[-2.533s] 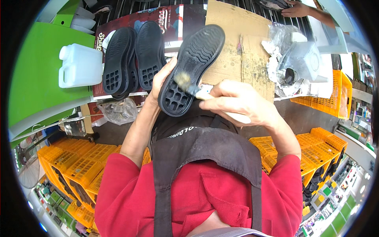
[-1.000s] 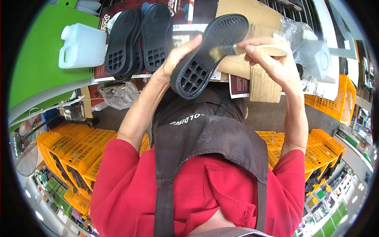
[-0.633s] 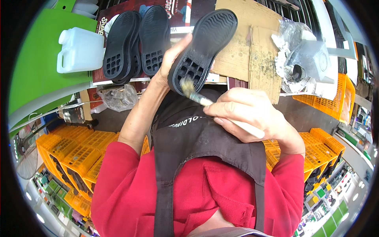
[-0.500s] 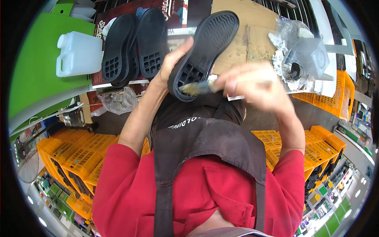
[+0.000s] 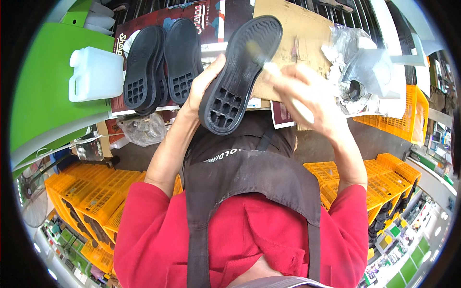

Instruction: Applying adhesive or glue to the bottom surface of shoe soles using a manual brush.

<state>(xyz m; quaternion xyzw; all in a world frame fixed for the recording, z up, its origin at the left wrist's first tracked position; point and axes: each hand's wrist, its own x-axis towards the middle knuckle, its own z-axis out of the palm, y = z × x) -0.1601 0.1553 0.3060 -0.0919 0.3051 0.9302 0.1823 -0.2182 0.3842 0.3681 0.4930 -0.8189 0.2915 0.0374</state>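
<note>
Sole (image 5: 240, 72) first: it is black, tread up toward us, heel end nearest our chest, and our left hand (image 5: 204, 89) has it clamped along its left edge, fingers hidden behind and thumb wrapped round the side. Our right hand (image 5: 300, 93) sits just right of it, blurred with motion, fingers curled around a pale brush handle (image 5: 281, 77) whose tip meets the tread near the toe end. We judge this to be the coating step, a brush worked over the tread, with the stroke now at the far end. The next move, as we read it, calls for a firm left grip so the sole does not twist, and light, even strokes back down toward the heel cleats.

Left of our left hand, two more black soles (image 5: 161, 62) lie tread up on printed sheets. Further left stands a white jug (image 5: 96, 74) against a green panel (image 5: 43, 91). Beyond our right hand lies cardboard (image 5: 297, 33), and to its right crumpled clear plastic (image 5: 357, 62) round a dark pot. Yellow crates (image 5: 91, 192) are stacked below us.
</note>
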